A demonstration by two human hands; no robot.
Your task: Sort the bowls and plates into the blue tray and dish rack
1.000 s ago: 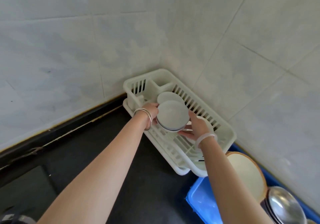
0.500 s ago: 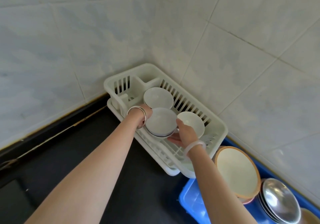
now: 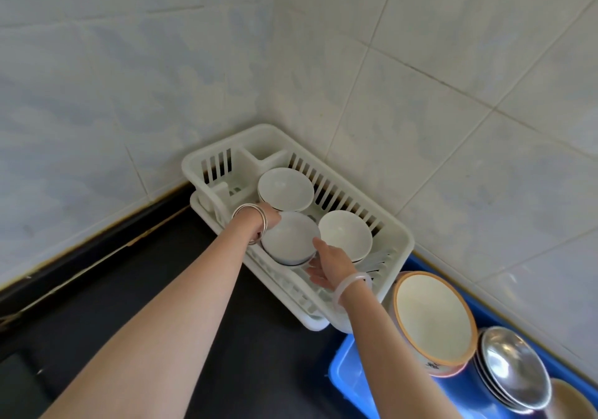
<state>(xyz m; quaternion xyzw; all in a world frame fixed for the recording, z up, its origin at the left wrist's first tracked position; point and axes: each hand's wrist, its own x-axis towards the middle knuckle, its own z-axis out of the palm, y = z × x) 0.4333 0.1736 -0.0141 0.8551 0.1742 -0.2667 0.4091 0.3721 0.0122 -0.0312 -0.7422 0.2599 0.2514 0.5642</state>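
A dark counter [image 3: 155, 292] fills the left, meeting a pale tiled wall [image 3: 129, 62]. Your left hand [image 3: 270, 216], bangles at the wrist, reaches into the white dish rack [image 3: 402, 240] in the corner. It grips the far-left rim of the middle bowl [image 3: 289, 239], fingers curling out of sight behind it.

The middle bowl is white, open side up, and sits low in the rack's near half. Whether its base already rests on the ribs cannot be told. Just behind it lies a far bowl [image 3: 285, 189], and just to its right a right bowl [image 3: 345, 236]. Both are white and already in the rack.

Your right hand [image 3: 330, 265] holds the middle bowl's near-right side, thumb up against the rim and fingers spread beneath.

Further right, the blue tray [image 3: 348, 376] touches the rack's end. In it, a large orange-rimmed bowl [image 3: 432, 315] leans on its edge against a stack of steel plates [image 3: 511, 367].

The step in hand looks like seating this third bowl in the rack. Next, lower it until it rests steadily (keep it off its two close neighbours, which could chip), then let go with both hands and draw them clear.
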